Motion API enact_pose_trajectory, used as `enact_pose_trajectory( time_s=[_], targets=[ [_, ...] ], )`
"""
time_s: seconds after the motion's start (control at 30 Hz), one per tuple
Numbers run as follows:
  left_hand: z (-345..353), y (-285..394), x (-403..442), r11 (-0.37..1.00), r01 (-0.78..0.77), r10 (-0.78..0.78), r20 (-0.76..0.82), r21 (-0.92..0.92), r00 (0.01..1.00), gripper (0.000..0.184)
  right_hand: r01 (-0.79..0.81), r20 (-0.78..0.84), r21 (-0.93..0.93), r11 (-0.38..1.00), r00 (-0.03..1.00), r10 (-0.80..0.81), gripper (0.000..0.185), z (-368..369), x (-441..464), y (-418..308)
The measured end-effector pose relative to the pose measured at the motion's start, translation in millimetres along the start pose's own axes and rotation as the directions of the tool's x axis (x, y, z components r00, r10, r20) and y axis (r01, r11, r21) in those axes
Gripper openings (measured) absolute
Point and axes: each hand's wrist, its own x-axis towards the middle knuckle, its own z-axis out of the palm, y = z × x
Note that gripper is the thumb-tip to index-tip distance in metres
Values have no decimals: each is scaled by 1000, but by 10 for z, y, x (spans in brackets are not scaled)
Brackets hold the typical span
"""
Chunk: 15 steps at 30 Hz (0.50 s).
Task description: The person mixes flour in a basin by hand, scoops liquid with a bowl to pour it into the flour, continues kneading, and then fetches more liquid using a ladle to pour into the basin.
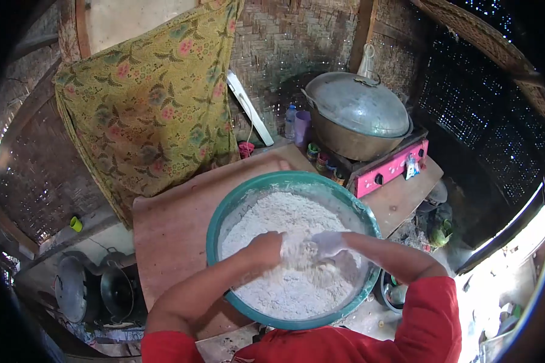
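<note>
A large green basin is filled with white, crumbly flour. My left hand reaches in from the left, its fingers lost in the flour near the middle. From the right comes my right hand, coated white, bent down close to the left one. Lumpy, loose flour lies between the two hands. Flour and blur hide the fingers of both, so I cannot make out whether they are closed. The basin rests on a brown wooden board.
A big lidded metal pot stands on a pink stove behind the basin to the right. Small tins, a purple cup and a bottle stand beside it. A patterned cloth hangs at the left; pans sit lower left.
</note>
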Motion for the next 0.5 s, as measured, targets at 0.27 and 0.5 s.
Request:
enact_pose_trajectory(
  time_s=[0.27,0.5],
  targets=[
    [-41,-538,-202,985,164,-130,-382,58,915,45,-117,-77,176,977,988,133,62,-93,1004,43],
    [-155,-412,-266,951,-25,-145,-516,-309,844,27,-68,-96,146,987,992,82,37,413,537,-53]
  ],
)
